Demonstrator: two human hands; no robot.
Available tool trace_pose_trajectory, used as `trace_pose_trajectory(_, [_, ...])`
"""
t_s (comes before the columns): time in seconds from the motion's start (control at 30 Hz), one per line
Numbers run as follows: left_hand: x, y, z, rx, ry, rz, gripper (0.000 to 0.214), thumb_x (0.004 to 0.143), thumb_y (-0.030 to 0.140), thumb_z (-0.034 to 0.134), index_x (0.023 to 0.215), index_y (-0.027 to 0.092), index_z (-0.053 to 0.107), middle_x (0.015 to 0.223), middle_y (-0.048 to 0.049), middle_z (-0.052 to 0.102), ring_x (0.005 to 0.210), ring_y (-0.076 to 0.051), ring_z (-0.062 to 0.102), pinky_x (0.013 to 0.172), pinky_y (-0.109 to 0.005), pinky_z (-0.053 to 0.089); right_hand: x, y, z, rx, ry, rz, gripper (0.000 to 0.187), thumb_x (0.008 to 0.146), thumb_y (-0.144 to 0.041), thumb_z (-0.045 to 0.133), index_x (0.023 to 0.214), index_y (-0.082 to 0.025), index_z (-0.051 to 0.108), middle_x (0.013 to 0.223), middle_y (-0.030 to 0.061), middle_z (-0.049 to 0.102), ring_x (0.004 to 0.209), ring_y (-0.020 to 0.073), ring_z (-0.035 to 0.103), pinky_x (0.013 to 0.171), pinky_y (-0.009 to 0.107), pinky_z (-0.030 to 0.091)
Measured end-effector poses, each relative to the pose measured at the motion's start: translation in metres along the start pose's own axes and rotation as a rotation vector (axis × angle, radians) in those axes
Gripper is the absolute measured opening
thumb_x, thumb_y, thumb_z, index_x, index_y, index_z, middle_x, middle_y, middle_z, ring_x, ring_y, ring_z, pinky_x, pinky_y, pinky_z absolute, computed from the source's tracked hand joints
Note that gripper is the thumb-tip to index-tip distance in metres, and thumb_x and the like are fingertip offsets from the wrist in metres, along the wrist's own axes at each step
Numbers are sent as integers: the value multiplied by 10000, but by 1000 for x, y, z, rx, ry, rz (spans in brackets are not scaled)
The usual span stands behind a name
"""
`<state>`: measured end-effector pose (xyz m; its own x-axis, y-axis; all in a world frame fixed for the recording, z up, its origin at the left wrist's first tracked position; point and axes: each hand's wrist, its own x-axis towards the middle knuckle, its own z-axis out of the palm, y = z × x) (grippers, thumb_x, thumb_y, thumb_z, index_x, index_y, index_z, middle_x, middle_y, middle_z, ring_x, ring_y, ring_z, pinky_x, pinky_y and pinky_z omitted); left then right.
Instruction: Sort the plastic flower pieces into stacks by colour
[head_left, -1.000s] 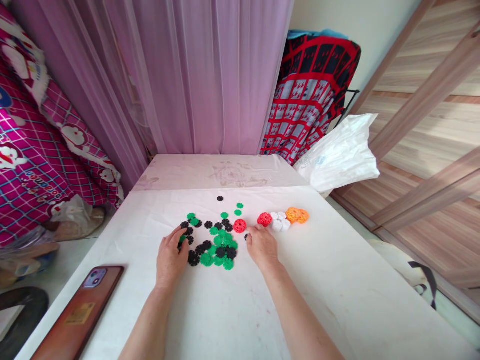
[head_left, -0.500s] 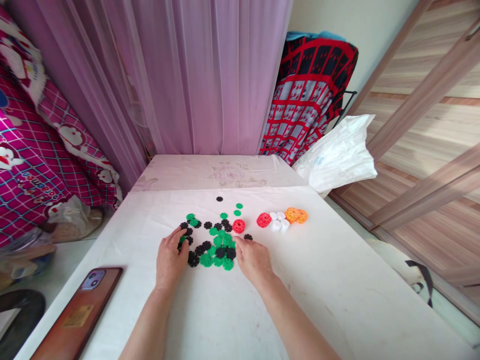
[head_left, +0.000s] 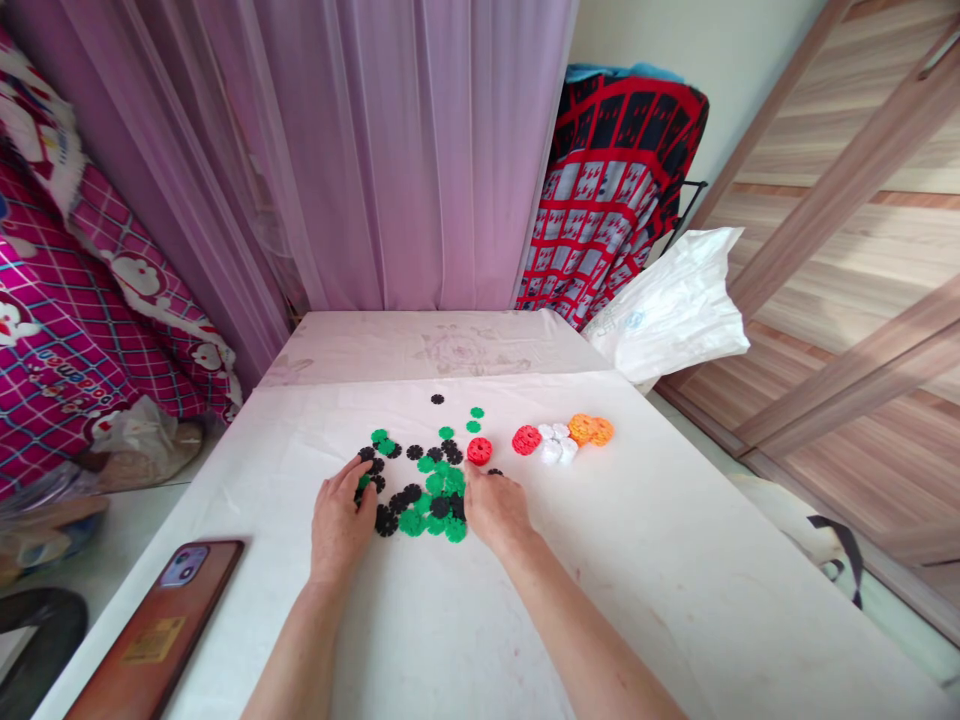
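A loose pile of green snowflake discs (head_left: 435, 487) and black snowflake discs (head_left: 386, 520) lies on the white-covered table. My left hand (head_left: 343, 515) rests at the pile's left edge, thumb and index finger apart, fingertips touching black and green discs. At the right edge is my right hand (head_left: 495, 508), its index fingertip close to a small stack of red discs (head_left: 479, 451). Its fingers are stretched forward beside the green discs and nothing shows held in them; some are hidden under the hand. Farther right sit more red discs (head_left: 526, 439), white discs (head_left: 558, 444) and orange discs (head_left: 590, 430).
A brown phone (head_left: 157, 630) lies face down at the table's left edge. Beyond the right edge stands a white plastic bag (head_left: 667, 305). A purple curtain (head_left: 420, 160) hangs behind the table (head_left: 637, 560).
My right hand has shifted slightly left and up, nearer the red stack, now partly covering a black disc. My left hand stays about where it was.
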<state>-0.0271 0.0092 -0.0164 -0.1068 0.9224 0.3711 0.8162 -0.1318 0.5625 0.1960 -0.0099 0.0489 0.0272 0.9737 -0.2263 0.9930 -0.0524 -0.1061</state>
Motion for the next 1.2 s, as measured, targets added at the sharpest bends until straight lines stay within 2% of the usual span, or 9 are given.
trace_pose_trajectory(0.27, [1, 0, -1, -3, -12, 11, 378, 875, 321, 464, 1164, 224, 687, 1314, -78, 659, 1154, -276, 620, 1054, -480, 462, 5, 10, 0, 36, 39, 87, 429, 985, -204, 342, 1344, -152, 571, 1027, 174, 745, 959, 273, 716, 800, 365, 512])
trace_pose_trajectory(0.5, [1, 0, -1, 1, -32, -6, 376, 885, 324, 457, 1168, 223, 683, 1337, -80, 645, 1172, -280, 611, 1086, -510, 432, 10, 10, -1, 37, 30, 56, 459, 979, -226, 369, 1415, -213, 512, 1058, 150, 746, 977, 260, 712, 808, 358, 510])
trace_pose_trajectory(0.73, [0, 0, 1, 5, -15, -15, 353, 878, 301, 477, 1156, 252, 689, 1334, -59, 648, 1173, -270, 611, 1104, -499, 417, 14, 28, -2, 24, 34, 104, 457, 986, -232, 349, 1406, -237, 530, 1079, 139, 741, 1002, 262, 701, 818, 360, 504])
trace_pose_trajectory(1.03, [0, 0, 0, 3, -18, 1, 355, 884, 305, 472, 1157, 239, 688, 1334, -72, 648, 1173, -280, 615, 1110, -522, 404, 22, 41, -7, 26, 41, 129, 397, 972, -225, 363, 1285, -264, 605, 1120, 121, 716, 1009, 255, 684, 807, 347, 492])
trace_pose_trajectory(1.2, [0, 1, -1, 8, -29, -4, 365, 887, 316, 464, 1168, 235, 683, 1343, -73, 640, 1178, -280, 608, 1103, -513, 417, 24, 43, -7, 21, 61, 138, 376, 960, -230, 382, 1246, -263, 624, 1069, 119, 723, 975, 257, 691, 763, 334, 493])
